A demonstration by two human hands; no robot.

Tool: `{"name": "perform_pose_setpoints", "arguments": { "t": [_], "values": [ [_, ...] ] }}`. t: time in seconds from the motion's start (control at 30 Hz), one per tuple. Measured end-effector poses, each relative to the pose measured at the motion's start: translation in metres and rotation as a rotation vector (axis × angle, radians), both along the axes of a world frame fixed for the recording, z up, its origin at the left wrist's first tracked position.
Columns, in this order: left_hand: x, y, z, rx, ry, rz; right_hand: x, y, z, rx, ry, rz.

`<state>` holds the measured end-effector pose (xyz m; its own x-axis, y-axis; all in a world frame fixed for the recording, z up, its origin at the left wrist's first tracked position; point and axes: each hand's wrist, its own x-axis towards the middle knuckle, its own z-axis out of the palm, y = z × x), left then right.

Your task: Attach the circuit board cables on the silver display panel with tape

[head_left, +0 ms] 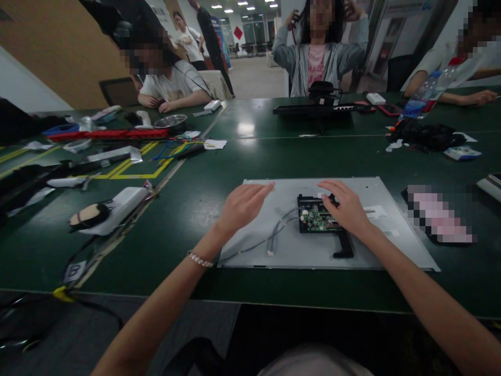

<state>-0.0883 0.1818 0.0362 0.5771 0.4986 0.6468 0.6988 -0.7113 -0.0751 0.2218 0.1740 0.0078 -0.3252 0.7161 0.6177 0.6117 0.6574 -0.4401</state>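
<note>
A flat grey metal panel [258, 230], like the back of a display, lies on the green table in front of me. On it sits a black plastic frame [344, 245] carrying a green circuit board [319, 220]. Grey cables [278, 227] run from the board's left side across the panel. My left hand [243, 205] hovers over the panel's left part, fingers stretched out and nothing in it. Over the frame's upper right is my right hand [346, 208], thumb and fingers apart. Whether its fingertips touch the frame I cannot tell.
Right of the panel lies a blurred pink, dark-edged object [440, 215]. A white power strip [121, 206] with a round beige-and-black item is at left. Farther back are a dark monitor-like object [313, 110], a black plastic bag [425, 134] and bottles [420, 99]. People sit across the table.
</note>
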Motion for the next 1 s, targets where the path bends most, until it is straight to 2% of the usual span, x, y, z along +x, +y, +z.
{"name": "perform_pose_setpoints", "arguments": {
  "t": [0.07,0.13,0.3,0.5,0.67,0.73,0.87,1.0],
  "values": [
    [0.018,-0.02,0.001,-0.02,0.115,-0.127,-0.009,-0.011,0.008,-0.003,-0.059,0.088],
    [0.03,-0.036,-0.001,-0.04,0.207,-0.184,-0.02,-0.023,0.015,-0.002,-0.117,0.163],
    [0.042,-0.055,-0.007,-0.044,0.25,-0.139,-0.043,-0.038,0.016,0.091,-0.168,0.225],
    [0.039,-0.045,-0.008,-0.073,0.305,-0.185,-0.052,-0.04,0.006,0.165,-0.244,0.21],
    [0.028,-0.032,-0.013,-0.118,0.011,0.051,-0.054,-0.04,0.006,0.166,-0.346,0.227],
    [0.023,-0.029,-0.014,-0.136,-0.084,0.108,-0.056,-0.042,0.006,0.191,-0.373,0.264],
    [0.019,-0.027,-0.012,-0.165,-0.141,0.075,-0.06,-0.047,0.008,0.232,-0.426,0.31],
    [0.024,-0.031,-0.008,-0.27,-0.184,0.054,-0.06,-0.051,0.008,0.214,-0.45,0.335]
  ]
}}
